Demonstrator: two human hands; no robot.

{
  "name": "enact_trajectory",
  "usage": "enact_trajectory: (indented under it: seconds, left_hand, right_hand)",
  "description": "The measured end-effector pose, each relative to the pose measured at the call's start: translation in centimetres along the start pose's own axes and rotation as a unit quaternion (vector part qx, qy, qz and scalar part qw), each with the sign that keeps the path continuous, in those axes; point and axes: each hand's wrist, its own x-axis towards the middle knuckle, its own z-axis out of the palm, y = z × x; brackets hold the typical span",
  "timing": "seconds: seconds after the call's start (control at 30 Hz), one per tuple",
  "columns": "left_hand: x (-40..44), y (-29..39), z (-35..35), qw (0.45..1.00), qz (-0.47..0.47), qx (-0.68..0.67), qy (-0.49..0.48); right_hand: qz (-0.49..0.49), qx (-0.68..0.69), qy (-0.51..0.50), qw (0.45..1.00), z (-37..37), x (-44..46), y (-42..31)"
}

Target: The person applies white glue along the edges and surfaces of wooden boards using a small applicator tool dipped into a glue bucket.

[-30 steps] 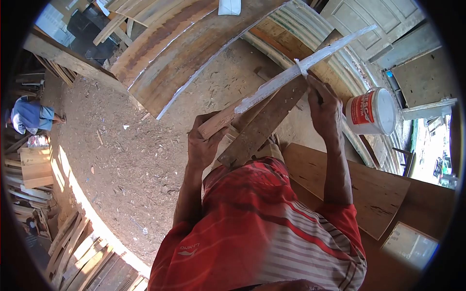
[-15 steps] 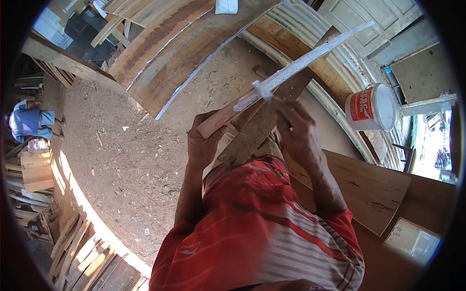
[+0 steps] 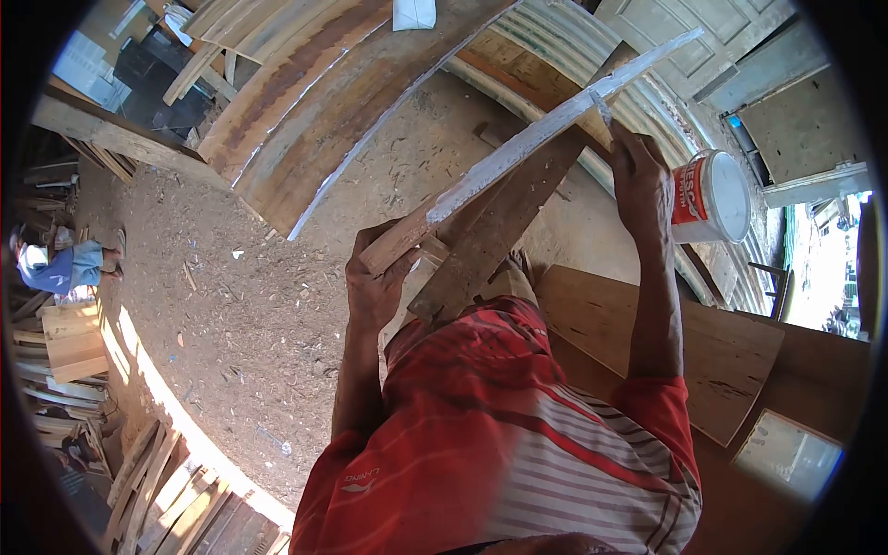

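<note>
The left hand (image 3: 375, 289) clasps the bare end of a wood strip (image 3: 518, 159) slanting over a brown board (image 3: 490, 242); the right hand (image 3: 642, 180) pinches a small tool (image 3: 601, 108) against the strip's whitened part. Beyond, I see a bucket (image 3: 726, 199).

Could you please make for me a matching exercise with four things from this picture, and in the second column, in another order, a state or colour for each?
Things:
1. Left hand
2. Right hand
3. Bucket
4. Shirt

States and colours:
A. White, with a red label
B. Holds a small tool by the white part of the strip
C. Red, partly striped
D. Grips the bare, brown end of the strip

Right pairs: 1-D, 2-B, 3-A, 4-C
</note>
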Motion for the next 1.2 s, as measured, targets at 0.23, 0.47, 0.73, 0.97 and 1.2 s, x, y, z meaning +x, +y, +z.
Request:
enact_trajectory:
  seconds: [0.23,0.47,0.73,0.97,1.2]
  left_hand:
    - [0.1,0.1,0.1,1.000,-0.013,-0.009,0.002]
    - [-0.1,-0.5,-0.1,0.999,-0.014,0.030,0.003]
    - [0.0,-0.4,-0.2,0.997,0.003,0.074,-0.002]
    - [0.0,-0.4,0.0,0.999,-0.017,0.041,0.005]
    - [0.0,-0.2,-0.3,0.996,-0.063,0.053,0.024]
  right_hand:
    - [-0.098,0.100,-0.052,0.989,0.8,-3.3,-5.0]
    - [-0.048,-0.010,-0.036,0.998,1.2,0.0,2.4]
    - [0.014,0.045,0.004,0.999,2.8,4.9,12.4]
    - [-0.011,0.099,-0.108,0.989,-0.8,2.3,2.4]
    - [0.085,0.063,-0.067,0.992,0.2,4.7,8.9]
